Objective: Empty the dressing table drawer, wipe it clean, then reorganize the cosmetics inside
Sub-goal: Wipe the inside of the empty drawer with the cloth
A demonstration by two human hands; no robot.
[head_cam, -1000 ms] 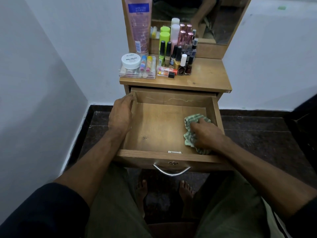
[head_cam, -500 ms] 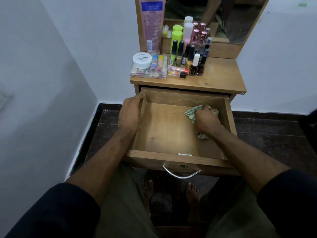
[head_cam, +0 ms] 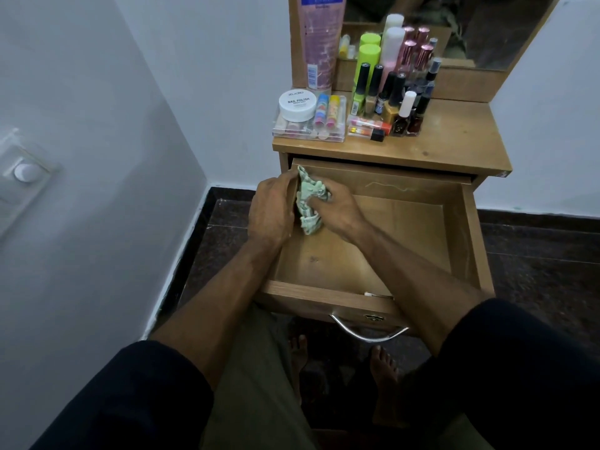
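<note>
The wooden drawer (head_cam: 461, 241) is pulled out and holds no cosmetics. My right hand (head_cam: 337, 211) presses a crumpled green-and-white cloth (head_cam: 310, 203) against the drawer's inner left wall, near the back corner. My left hand (head_cam: 271, 214) grips the top of that left wall from outside, fingers curled over the edge beside the cloth. The cosmetics stand on the tabletop (head_cam: 454, 147): a white nail polish jar (head_cam: 297, 105) on a clear case (head_cam: 308, 129), two lip balms (head_cam: 328, 110), several nail polish bottles (head_cam: 402, 108) and a tall pink tube (head_cam: 319, 43).
A mirror (head_cam: 454, 24) rises behind the tabletop. White walls close in on the left and behind, with a switch plate (head_cam: 22, 173) on the left wall. A metal handle (head_cam: 367, 334) hangs on the drawer front. My bare feet (head_cam: 383, 365) rest on the dark floor.
My right hand has swept the cloth from the drawer's right side, via the back right, across to the back left corner. My left hand has stayed on the left wall. The camera has swung left.
</note>
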